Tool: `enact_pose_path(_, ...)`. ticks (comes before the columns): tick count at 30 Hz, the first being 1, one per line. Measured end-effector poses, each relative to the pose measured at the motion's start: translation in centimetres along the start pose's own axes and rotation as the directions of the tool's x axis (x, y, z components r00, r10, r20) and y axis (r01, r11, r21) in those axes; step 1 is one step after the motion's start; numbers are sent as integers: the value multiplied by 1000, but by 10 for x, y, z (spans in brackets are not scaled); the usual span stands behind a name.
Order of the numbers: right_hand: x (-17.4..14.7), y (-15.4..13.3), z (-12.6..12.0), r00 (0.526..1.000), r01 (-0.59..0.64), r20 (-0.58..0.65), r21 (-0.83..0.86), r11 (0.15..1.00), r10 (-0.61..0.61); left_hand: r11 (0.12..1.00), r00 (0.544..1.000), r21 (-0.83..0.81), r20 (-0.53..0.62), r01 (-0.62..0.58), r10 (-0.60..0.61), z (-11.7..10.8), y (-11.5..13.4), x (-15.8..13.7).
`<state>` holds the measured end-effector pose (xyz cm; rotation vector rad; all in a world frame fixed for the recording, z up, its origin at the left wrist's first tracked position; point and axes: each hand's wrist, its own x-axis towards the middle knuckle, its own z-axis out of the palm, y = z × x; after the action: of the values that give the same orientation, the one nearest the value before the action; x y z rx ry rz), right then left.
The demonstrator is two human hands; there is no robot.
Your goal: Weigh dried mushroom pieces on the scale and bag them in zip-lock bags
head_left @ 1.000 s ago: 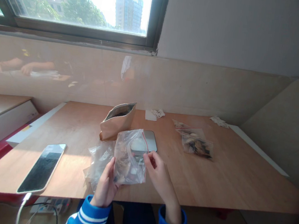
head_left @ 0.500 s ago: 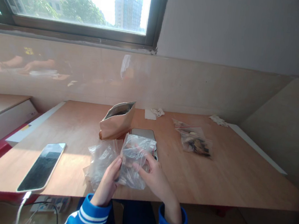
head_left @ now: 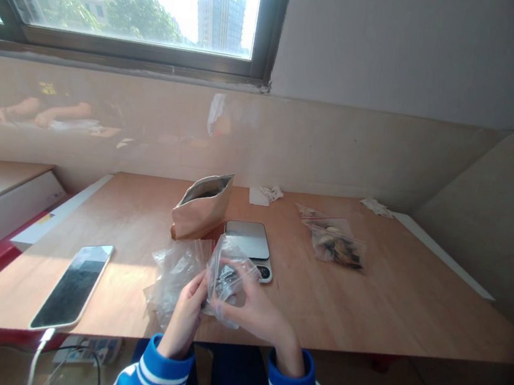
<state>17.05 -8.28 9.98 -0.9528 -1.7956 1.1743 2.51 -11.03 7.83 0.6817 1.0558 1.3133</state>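
My left hand (head_left: 187,312) pinches the left edge of a clear plastic zip bag (head_left: 226,276), fingers closed. My right hand (head_left: 258,311) curves around the bag from the right, thumb low and fingertips high, with the film between them. Whether its fingertips are inside the bag or outside it, I cannot tell. The bag is crumpled and narrowed. Under and left of it lie more clear plastic bags (head_left: 175,273). Just behind the held bag is a digital kitchen scale (head_left: 250,238), its lower left part covered. An open brown paper pouch (head_left: 202,211) stands upright behind the loose bags.
Filled zip bags with dark and pale dried pieces (head_left: 338,247) lie to the right. A phone (head_left: 73,285) with a white charging cable (head_left: 38,350) rests at the left. White paper scraps (head_left: 266,195) and a crumpled tissue (head_left: 377,207) lie along the wall.
The held bag has been bunched narrower and shifted left, uncovering most of the scale. My right hand has moved left and a little lower, its fingers now curled around the bag.
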Motion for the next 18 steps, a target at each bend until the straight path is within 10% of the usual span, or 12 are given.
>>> enact_pose_path(18,24,17,24,961,-1,-259,357,934,100,990,985,-136,-158,50,-72,-3,3,5)
